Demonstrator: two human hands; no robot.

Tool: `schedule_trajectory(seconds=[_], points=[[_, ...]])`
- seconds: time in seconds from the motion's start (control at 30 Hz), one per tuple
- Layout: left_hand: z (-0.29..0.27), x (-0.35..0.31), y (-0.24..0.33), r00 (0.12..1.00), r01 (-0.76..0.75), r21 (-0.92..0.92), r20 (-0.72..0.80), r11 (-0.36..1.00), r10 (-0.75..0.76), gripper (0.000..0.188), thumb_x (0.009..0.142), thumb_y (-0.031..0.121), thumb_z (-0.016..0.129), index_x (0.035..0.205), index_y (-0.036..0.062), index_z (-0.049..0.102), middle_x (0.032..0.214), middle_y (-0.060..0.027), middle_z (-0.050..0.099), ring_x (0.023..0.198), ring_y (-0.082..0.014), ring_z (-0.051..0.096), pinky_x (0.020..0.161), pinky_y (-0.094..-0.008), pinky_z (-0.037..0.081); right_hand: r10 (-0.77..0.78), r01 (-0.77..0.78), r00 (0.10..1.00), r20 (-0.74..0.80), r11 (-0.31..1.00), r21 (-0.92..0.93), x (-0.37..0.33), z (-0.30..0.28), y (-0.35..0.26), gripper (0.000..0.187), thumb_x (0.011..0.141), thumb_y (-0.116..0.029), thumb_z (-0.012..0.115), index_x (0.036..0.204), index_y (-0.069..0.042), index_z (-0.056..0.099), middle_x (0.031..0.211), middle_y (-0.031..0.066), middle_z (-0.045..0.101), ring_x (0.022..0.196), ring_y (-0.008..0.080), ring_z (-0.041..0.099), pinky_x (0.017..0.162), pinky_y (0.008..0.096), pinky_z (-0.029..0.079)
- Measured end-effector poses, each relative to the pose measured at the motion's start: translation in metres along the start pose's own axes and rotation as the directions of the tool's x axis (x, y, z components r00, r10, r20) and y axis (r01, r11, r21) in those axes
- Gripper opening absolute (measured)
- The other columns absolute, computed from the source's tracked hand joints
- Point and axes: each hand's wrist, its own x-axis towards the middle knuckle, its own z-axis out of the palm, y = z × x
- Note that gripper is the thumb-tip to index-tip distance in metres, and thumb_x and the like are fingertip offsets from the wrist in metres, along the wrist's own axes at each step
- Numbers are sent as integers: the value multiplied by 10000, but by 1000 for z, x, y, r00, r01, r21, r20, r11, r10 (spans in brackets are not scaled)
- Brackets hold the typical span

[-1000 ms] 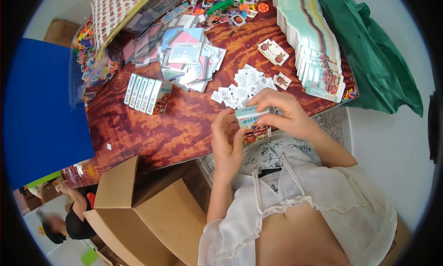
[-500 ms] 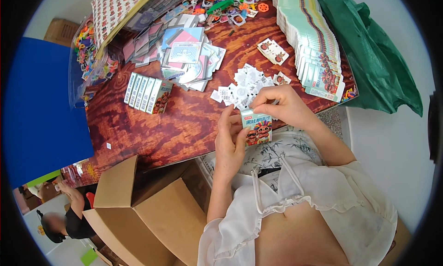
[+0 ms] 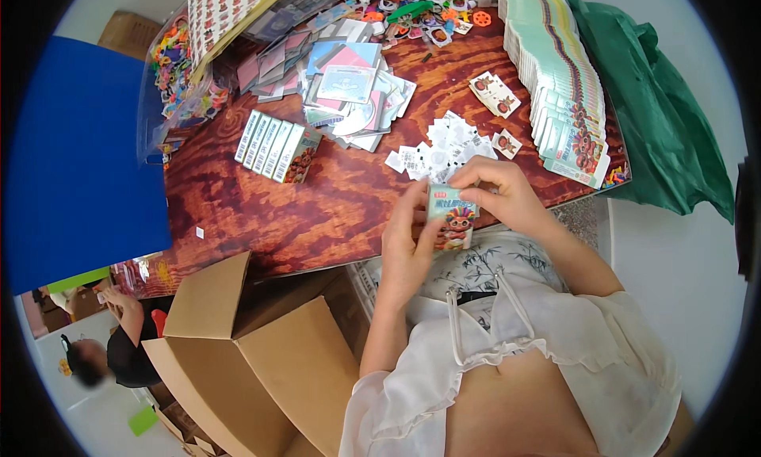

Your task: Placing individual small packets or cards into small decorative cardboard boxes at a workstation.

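Box (image 3: 455, 219): between both hands, centre of the clock
Left hand (image 3: 407, 239): clamped on its 9 o'clock side; go light, card probably buckles
Right hand (image 3: 504, 194): at its 12 o'clock edge, can't tell if pinching; I'd press evenly
Slips (image 3: 444, 149): 12 o'clock, just beyond

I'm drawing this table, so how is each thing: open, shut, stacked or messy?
Left hand, holding the small box.
Right hand, fingers at the box's top.
Small box, top looks shut.
Row of boxes, lined up side by side.
Flat cartons, folded flat, overlapping.
White pieces, loosely piled.
Cardboard box, open, flaps spread.
Green plastic, crumpled.
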Motion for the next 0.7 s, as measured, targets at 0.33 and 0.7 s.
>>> schedule_trajectory(seconds=[0.33, 0.7], points=[[-96, 53, 2, 823, -54, 750, -341, 659, 455, 373, 881, 8, 644, 1250, 16, 590, 1086, -150, 619, 1081, -350, 574, 947, -423, 453, 29, -31, 999, 31, 998, 54, 8, 16, 0, 122, 930, -29, 613, 1037, -14, 670, 1007, 36, 668, 948, 106, 619, 827, 265, 484], [-138, 106, -3, 914, 213, 908, -316, 360, 256, 1238, 585, 396, 918, 1573, 196, 199, 1619, -246, 92, 1502, -437, 34, 1151, -665, 83, 155, -131, 985, -80, 958, 254, -17, -3, 23, 93, 923, -16, 622, 996, 16, 670, 974, 64, 690, 902, 93, 631, 791, 247, 504]])
